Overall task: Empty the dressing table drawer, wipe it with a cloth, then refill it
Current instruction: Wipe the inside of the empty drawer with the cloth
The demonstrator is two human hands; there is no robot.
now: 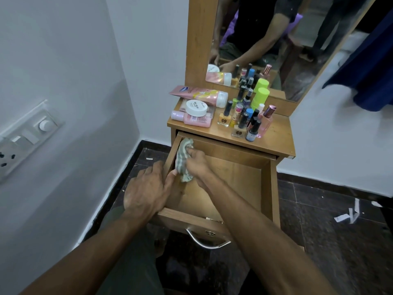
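The wooden drawer (238, 179) of the dressing table is pulled out, and its bare bottom shows. My right hand (196, 161) grips a striped grey-green cloth (183, 158) against the drawer's left inner wall. My left hand (148, 188) holds the drawer's left side wall, thumb inside, fingers outside. On the table top (274, 135) stand several nail polish bottles (244, 120), a pink tube (200, 95), a white jar (196, 107), a pink bottle (194, 119) and a green-capped container (259, 97).
A mirror (276, 39) rises behind the table top. The drawer front carries a metal handle (204, 241). A wall with a switch panel (25, 139) stands at the left. The dark tile floor (329, 220) has white paper scraps (348, 213) at the right.
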